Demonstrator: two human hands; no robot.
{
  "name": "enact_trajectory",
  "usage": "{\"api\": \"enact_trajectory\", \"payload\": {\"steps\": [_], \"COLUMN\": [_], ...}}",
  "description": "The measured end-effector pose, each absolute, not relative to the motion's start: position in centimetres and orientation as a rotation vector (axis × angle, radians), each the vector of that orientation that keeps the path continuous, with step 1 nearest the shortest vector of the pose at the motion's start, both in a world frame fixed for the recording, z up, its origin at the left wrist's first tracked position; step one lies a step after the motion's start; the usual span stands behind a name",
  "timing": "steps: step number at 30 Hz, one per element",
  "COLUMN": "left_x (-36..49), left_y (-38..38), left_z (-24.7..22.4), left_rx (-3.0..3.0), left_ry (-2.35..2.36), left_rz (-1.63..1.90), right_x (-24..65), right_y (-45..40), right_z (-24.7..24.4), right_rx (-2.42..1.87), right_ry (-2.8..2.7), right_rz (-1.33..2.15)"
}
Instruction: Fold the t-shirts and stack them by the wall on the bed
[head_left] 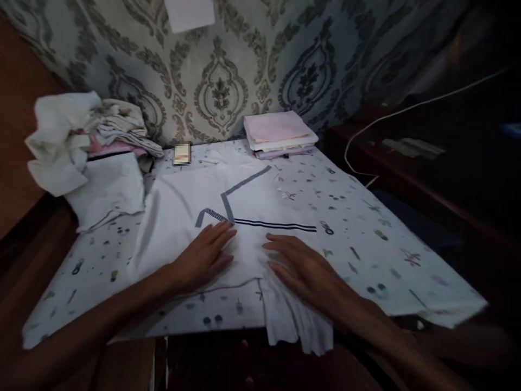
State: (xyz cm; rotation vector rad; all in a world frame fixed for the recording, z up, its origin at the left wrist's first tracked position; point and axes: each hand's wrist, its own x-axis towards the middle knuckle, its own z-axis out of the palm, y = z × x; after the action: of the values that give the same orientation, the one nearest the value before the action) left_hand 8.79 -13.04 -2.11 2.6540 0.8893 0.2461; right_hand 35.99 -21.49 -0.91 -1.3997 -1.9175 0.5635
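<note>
A white shirt (179,201) with dark stripes lies spread out on the patterned cloth of the table (358,255). Resting flat on it, just below the stripes, is my left hand (207,250), its fingers stretched out. To the right, my right hand (301,266) is over the lower right part of the shirt, fingers extended and pointing left. Nothing is gripped in either hand. Under my right wrist a crumpled white end of cloth (299,320) hangs over the table's front edge.
A heap of rumpled clothes (93,141) stands at the back left. At the back right is a folded stack topped with pink cloth (277,127). A small card-like box (182,154) stands near the wall. A white cable (350,146) runs along the right side.
</note>
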Motion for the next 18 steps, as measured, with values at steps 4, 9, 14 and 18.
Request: {"api": "enact_trajectory", "payload": {"steps": [4, 9, 14, 18], "left_x": [4.7, 0.1, -5.4, -8.2], "left_y": [-14.8, -15.5, -13.5, -12.7], "left_z": [-3.6, -2.1, -0.2, -0.2], "left_rx": [2.786, 2.736, 2.169, 1.761], "left_ry": [0.954, 1.068, 1.940, 1.978], "left_rz": [0.140, 0.274, 0.275, 0.201], "right_x": [33.9, 31.7, 27.4, 23.2], "right_y": [-19.8, -19.7, -19.1, -17.8], "right_z": [-4.3, -4.1, -2.4, -1.9], "right_rx": [-1.129, -0.917, -0.774, -0.646], "right_ry": [-2.219, -2.482, -2.682, -2.789], "right_rz": [0.489, 0.426, 0.510, 0.503]}}
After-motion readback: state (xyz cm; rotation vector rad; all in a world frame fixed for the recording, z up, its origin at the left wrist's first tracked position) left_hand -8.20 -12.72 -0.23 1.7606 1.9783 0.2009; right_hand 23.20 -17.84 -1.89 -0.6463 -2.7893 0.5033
